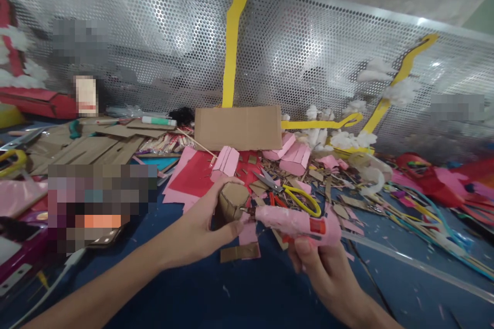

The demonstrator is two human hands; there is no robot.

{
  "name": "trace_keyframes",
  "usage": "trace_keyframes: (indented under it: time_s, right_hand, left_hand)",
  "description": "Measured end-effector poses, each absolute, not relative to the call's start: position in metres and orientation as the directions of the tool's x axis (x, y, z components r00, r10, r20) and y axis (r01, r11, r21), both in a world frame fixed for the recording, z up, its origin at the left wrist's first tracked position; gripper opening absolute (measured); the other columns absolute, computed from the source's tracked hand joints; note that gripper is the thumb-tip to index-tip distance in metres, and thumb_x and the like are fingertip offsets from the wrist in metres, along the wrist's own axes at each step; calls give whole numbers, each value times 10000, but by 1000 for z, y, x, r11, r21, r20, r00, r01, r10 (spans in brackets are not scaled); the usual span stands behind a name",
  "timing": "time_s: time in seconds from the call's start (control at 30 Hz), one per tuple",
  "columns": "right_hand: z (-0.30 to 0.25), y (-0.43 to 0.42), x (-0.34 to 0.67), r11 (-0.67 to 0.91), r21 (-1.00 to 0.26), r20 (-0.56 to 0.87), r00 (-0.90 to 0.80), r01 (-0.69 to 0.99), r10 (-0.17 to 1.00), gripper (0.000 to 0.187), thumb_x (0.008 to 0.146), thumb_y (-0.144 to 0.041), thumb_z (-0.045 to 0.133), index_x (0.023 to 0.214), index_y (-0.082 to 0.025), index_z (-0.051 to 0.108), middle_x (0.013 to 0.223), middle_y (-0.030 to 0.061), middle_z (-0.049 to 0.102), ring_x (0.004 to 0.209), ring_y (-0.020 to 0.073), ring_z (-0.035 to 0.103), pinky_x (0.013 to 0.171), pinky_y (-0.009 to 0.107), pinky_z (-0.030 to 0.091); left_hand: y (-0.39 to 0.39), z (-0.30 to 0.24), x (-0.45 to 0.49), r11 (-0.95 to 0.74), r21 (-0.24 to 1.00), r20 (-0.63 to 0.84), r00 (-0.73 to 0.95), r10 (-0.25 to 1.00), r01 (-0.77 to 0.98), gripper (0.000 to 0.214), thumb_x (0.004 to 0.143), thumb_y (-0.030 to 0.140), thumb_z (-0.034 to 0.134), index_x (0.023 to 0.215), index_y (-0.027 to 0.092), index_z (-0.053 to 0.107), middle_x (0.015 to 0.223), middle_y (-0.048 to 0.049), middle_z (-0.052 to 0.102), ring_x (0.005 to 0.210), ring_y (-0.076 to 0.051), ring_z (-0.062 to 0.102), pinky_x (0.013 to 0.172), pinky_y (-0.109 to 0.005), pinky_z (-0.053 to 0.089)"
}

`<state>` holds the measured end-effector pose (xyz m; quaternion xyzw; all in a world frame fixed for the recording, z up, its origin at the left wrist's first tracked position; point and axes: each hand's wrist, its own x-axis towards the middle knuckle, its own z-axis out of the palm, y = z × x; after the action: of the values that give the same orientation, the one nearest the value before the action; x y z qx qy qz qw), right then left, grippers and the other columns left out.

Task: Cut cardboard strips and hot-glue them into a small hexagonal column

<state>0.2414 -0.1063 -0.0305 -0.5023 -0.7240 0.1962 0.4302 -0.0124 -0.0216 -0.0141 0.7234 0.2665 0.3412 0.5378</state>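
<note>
My left hand point(200, 226) is closed around a small brown cardboard tube-like piece point(231, 200), held just above the blue table. My right hand point(328, 267) grips a pink hot glue gun point(297, 223) with an orange trigger. The gun's nozzle touches the right side of the cardboard piece. A pink paper scrap point(247, 234) and a brown cardboard strip point(239, 253) lie right under the two hands.
Yellow-handled scissors point(301, 198) lie just beyond the glue gun. A cardboard sheet point(238, 127) stands against the perforated metal wall point(154, 46). Pink folded paper shapes point(295, 157), red paper, sticks, white cotton tufts point(347, 139) and yellow strips point(231, 51) litter the blue table point(231, 298).
</note>
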Motion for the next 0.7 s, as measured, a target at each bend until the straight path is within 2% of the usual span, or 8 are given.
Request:
trace_keyframes:
  time_s: [0.13, 0.27, 0.4, 0.53, 0.6, 0.7]
  right_hand:
    - [-29, -106, 240, 415, -725, 427, -115, 549, 897, 595, 1091, -571, 399, 632, -217, 533, 526, -1, 532, 456, 129, 478, 428, 233, 374]
    - [-29, -105, 240, 423, -707, 440, -115, 567, 891, 618, 1093, -570, 388, 612, -212, 534, 508, -7, 505, 443, 124, 448, 414, 236, 326]
    - [-30, -104, 240, 409, -697, 442, -96, 589, 892, 609, 1099, -556, 383, 620, -213, 539, 511, -8, 503, 446, 125, 441, 421, 241, 317]
    - [-28, -100, 240, 404, -692, 455, -73, 598, 888, 612, 1100, -541, 397, 599, -215, 528, 493, -10, 504, 443, 125, 456, 431, 245, 321]
    - [-27, -97, 240, 394, -699, 448, -64, 596, 892, 627, 1102, -548, 388, 587, -216, 524, 478, -16, 485, 432, 122, 453, 433, 250, 314]
    - [-27, -94, 241, 350, -713, 423, -25, 608, 906, 657, 1096, -571, 386, 563, -214, 529, 457, -22, 457, 411, 116, 430, 424, 259, 290]
  left_hand:
    - [-23, -14, -11, -243, 970, 191, 613, 766, 1, 403, 1008, 405, 629, 1354, 302, 449, 1008, -5, 575, 905, -190, 623, 815, -323, 576]
    - [-23, -15, -12, -224, 975, 177, 603, 778, 3, 425, 991, 362, 632, 1330, 294, 385, 933, 26, 500, 780, -154, 567, 708, -280, 544]
    - [-22, -18, -12, -211, 977, 188, 580, 793, -28, 384, 972, 352, 663, 1283, 274, 451, 1007, -11, 554, 892, -175, 605, 809, -314, 566]
    - [-20, -19, -12, -50, 992, 106, 573, 813, -112, 344, 956, 356, 681, 1266, 299, 542, 1065, -22, 644, 1054, -222, 681, 973, -390, 577]
    - [-18, -21, -12, 57, 989, 32, 581, 813, -134, 398, 951, 341, 679, 1332, 323, 564, 1195, -41, 686, 1164, -258, 701, 1036, -436, 566]
    - [-13, -27, -11, 173, 972, -62, 544, 837, -156, 509, 950, 366, 675, 1445, 338, 560, 1399, -77, 688, 1226, -297, 715, 1048, -477, 566]
